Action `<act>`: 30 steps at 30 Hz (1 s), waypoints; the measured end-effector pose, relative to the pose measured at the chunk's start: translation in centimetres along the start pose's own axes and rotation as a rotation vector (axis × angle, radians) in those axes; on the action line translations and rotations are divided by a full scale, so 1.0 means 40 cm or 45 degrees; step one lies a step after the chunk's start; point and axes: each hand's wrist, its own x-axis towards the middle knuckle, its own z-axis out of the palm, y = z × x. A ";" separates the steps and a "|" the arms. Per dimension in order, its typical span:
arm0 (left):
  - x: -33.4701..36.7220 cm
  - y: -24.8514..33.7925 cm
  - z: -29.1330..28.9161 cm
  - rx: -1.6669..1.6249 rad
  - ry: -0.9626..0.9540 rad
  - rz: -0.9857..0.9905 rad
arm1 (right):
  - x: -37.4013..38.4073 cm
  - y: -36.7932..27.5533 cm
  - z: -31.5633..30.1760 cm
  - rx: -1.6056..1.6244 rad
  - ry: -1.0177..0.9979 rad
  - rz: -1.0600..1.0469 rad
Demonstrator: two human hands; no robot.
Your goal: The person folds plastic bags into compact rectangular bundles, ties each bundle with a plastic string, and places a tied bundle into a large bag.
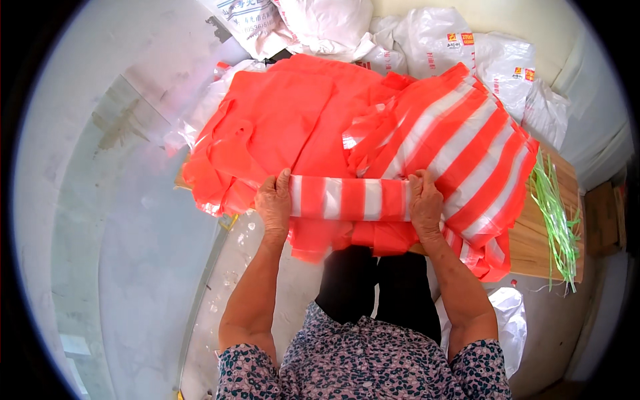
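Observation:
Between my two hands stretches a folded red-and-white striped plastic bag (352, 199), flattened into a long narrow band. My left hand (274, 203) grips its left end, thumb on top. My right hand (425, 205) pinches the right end the same way; the fingers beneath are hidden. Just behind the band lies a broad heap of red plastic bags (287, 120). To the right, a stack of striped plastic bags (460, 147) fans out over the table, close to my right hand. Loose red plastic hangs down below the band toward my legs.
A wooden table (533, 247) carries the heaps. Green plastic strips (557, 220) lie at its right end. Several white sacks (433, 47) stand along the back. A white plastic bag (510, 327) is on the floor at right. Brown boxes (603, 217) stand far right.

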 end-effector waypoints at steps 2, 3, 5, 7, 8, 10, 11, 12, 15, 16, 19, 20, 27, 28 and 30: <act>0.000 -0.005 0.002 0.028 0.014 -0.002 | -0.005 -0.003 0.002 -0.167 -0.010 0.067; 0.001 0.001 -0.001 0.072 -0.026 0.007 | -0.008 0.005 0.004 -0.173 -0.019 0.073; 0.002 -0.001 -0.001 0.120 -0.070 0.007 | -0.011 0.020 0.008 -0.290 0.097 -0.182; -0.001 -0.005 0.000 0.165 -0.069 -0.037 | -0.009 0.019 0.017 -0.280 0.077 -0.096; 0.001 -0.005 0.003 0.163 -0.071 -0.040 | -0.004 0.018 0.018 -0.269 0.073 -0.016; 0.005 -0.002 0.006 0.194 -0.081 -0.024 | -0.002 0.014 0.022 -0.321 0.063 0.010; 0.007 -0.005 0.007 0.192 -0.078 -0.026 | -0.003 0.013 0.025 -0.366 0.051 0.036; 0.009 -0.012 0.010 0.245 -0.061 0.034 | 0.001 0.015 0.023 -0.366 0.051 0.031; 0.011 0.004 0.009 0.312 -0.059 0.076 | 0.007 0.022 0.012 -0.506 0.011 -0.068; 0.009 0.013 0.005 0.327 -0.072 0.059 | 0.005 0.022 0.013 -0.531 0.012 -0.105; 0.008 0.029 -0.011 0.358 -0.153 -0.079 | 0.014 0.003 0.015 -0.591 -0.034 -0.103; -0.003 0.025 -0.016 0.355 -0.144 -0.073 | 0.012 -0.007 0.016 -0.629 -0.102 -0.056; -0.312 0.152 -0.015 -0.964 -0.260 -0.488 | 0.019 0.009 0.006 -0.681 -0.151 -0.045; -0.347 0.166 -0.003 -1.211 -0.420 -0.730 | 0.023 0.001 0.000 -0.678 -0.174 -0.062; -0.364 0.179 0.028 -1.334 -0.452 -0.830 | 0.023 -0.008 -0.008 -0.676 -0.189 -0.083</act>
